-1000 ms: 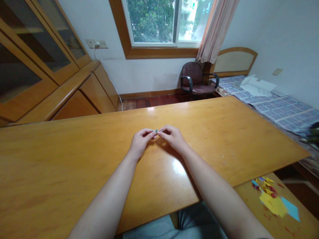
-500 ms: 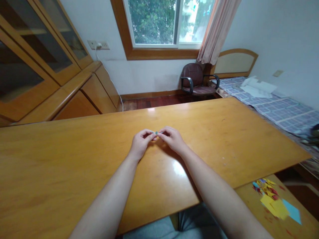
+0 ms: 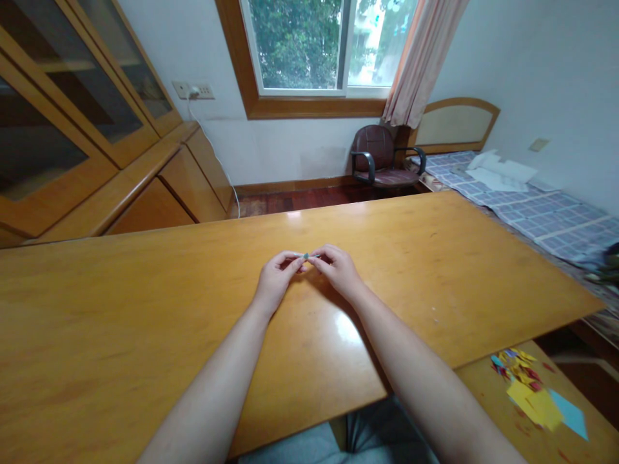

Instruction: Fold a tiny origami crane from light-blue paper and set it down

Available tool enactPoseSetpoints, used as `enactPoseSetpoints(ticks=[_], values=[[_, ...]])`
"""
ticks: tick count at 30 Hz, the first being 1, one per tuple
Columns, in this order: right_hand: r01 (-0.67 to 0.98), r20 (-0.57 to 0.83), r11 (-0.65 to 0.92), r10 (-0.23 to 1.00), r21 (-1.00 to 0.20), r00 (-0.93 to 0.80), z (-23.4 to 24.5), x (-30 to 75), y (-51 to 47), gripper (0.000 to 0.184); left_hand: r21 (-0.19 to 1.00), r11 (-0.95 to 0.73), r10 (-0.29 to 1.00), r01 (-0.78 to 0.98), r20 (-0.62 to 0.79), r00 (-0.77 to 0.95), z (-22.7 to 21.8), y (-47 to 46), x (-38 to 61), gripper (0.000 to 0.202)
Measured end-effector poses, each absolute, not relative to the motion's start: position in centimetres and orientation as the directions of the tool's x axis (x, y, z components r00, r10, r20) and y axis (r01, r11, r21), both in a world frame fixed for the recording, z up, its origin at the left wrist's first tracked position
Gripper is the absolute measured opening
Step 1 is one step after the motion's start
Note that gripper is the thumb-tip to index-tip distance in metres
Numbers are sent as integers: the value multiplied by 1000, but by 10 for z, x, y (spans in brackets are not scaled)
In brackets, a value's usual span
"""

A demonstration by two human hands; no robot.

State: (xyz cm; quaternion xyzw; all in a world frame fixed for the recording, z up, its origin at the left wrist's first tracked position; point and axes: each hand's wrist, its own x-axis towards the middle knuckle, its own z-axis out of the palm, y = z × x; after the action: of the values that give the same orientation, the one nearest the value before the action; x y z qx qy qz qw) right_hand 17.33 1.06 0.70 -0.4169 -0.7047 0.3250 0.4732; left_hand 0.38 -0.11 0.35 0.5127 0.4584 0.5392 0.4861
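Between my two hands is a small folded piece of blue-green paper [image 3: 306,256], mostly covered by the fingertips. My left hand [image 3: 278,276] pinches its left side between thumb and fingers. From the other side, my right hand [image 3: 336,267] grips the right end the same way. Both hands are just above the wooden table [image 3: 145,309], with their thumbs nearly meeting. The exact shape of the paper is too small to make out.
Lower right, a lower wooden surface [image 3: 476,393] bears a pile of small folded coloured papers [image 3: 520,368], yellow sheets [image 3: 536,405] and a light blue sheet [image 3: 569,414]. Beyond the table stand an armchair [image 3: 374,154] and a bed [image 3: 546,212]. A cabinet [image 3: 159,200] lines the left.
Both hands keep their pinch on the paper, with only a slight shift of the fingertips. The whole view has moved a little.
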Motion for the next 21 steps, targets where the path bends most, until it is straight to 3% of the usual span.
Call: enactPoseSetpoints(ticks=[7,21], values=[[294,444,483,875,-825,-190,6,175,11,13,989,-140,990,-44,139,-21,3,-1,2,30],[154,349,367,928,-917,-132,8,172,7,20,976,-213,976,37,215,-40,5,-3,1,24]])
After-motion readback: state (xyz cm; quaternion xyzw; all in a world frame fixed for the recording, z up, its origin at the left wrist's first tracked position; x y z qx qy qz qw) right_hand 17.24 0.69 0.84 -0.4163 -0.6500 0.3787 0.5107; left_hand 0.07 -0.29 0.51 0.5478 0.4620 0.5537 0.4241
